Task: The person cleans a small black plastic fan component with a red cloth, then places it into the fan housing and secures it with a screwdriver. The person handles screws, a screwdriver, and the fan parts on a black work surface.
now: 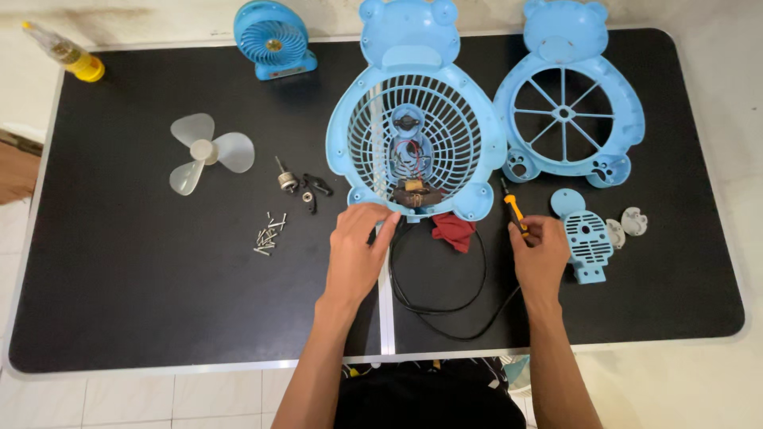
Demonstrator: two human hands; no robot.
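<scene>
Both hands are laid on the black surface (pixel 159 302) in front of a blue bear-shaped fan housing (pixel 350 135). The left hand (pixel 355 250) is held with its fingers curled against the lower rim of that housing, touching it near the bottom edge; a firm grip cannot be confirmed from this view. The right hand (pixel 540 253) is closed around a small screwdriver (pixel 514 210) with a yellow-and-black handle, whose tip is pointed up toward the housing's lower right foot.

The housing is laid flat near the middle of the surface, its grille facing up, with a motor (pixel 416 193) and red wiring seen through the bars. A black power cord (pixel 445 306) is looped below it, between the two hands, and a red cloth (pixel 453 230) is placed just beside the housing's lower edge.

To the right, a second blue bear-shaped cover (pixel 608 87) with open spokes is laid. Below it, near the right hand, a small blue vented cap (pixel 588 242) and two white discs (pixel 626 226) are set. To the left, a translucent white fan blade (pixel 208 152), a small metal shaft part (pixel 287 181), black clips (pixel 315 188) and a heap of screws (pixel 270 232) are spread out. At the far edge, a small blue desk fan (pixel 274 40) is stood upright, and a yellow bottle (pixel 67 54) is laid at the left corner.
</scene>
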